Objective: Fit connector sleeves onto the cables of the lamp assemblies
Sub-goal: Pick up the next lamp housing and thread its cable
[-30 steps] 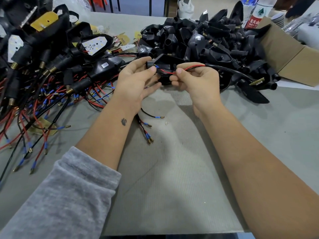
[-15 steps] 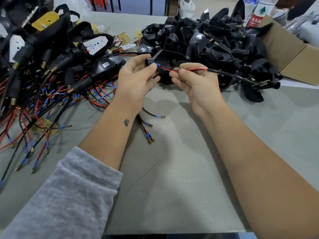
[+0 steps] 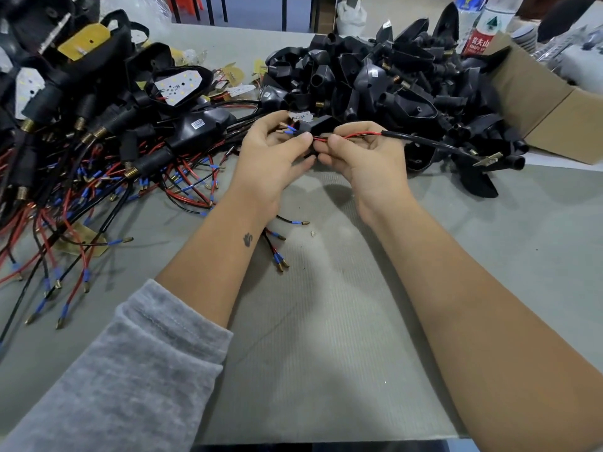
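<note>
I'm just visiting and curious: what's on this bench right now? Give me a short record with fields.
Left hand: pinches a black sleeve, blue-tipped wire ends poking out beyond it
Right hand: pinches the red wires of a black cable
Left pile: wired lamps with red and black leads
Right pile: black housings
Box: cardboard box, far right
Surface: grey table

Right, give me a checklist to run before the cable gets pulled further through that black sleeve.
1. Left hand grips the sleeve: ok.
2. Right hand pinches the red wire: ok.
3. Blue-tipped terminals out past the sleeve: ok.
4. Sleeve fully seated on the cable: cannot tell.
5. Cable free of the housing pile: cannot tell; its far end lies against the pile.
</note>
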### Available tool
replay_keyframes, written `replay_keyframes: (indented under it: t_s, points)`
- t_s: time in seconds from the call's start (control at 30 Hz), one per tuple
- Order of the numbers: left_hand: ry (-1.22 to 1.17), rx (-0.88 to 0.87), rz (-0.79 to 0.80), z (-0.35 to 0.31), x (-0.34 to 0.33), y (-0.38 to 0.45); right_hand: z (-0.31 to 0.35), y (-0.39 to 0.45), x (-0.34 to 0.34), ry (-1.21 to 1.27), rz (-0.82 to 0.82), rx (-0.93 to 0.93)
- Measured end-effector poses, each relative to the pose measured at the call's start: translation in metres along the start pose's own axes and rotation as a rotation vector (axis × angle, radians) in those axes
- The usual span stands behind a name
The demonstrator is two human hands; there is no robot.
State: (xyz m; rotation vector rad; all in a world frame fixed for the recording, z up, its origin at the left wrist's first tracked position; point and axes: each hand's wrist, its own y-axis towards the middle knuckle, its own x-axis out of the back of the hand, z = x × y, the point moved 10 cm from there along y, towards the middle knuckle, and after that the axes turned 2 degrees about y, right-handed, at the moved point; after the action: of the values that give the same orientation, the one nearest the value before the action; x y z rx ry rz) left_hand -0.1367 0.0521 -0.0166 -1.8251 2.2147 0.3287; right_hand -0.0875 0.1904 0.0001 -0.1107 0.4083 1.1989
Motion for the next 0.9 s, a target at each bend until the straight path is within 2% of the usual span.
replay_keyframes:
  t_s: [0.07,0.17,0.33,0.53,0.7,0.9]
  points:
    - [-0.083,0.041,-0.021,0.004,0.000,0.000,0.004,-0.001,-0.001,-0.101,-0.007,0.040]
    - [-0.144,0.099,0.049,0.008,-0.009,0.000,0.009,-0.001,0.001,-0.210,-0.028,0.092]
    - [-0.294,0.118,0.101,0.014,-0.012,0.001,0.008,0.001,-0.001,-0.103,0.009,0.091]
    - [-0.073,0.082,0.189,0.012,-0.021,-0.003,0.002,0.002,-0.003,-0.129,0.033,0.045]
    - [-0.080,0.075,0.040,0.008,-0.007,-0.004,-0.012,0.004,-0.005,0.061,0.044,-0.133]
    - [-0.256,0.094,-0.155,0.009,0.017,0.001,-0.022,0.005,0.021,0.348,-0.161,-0.233]
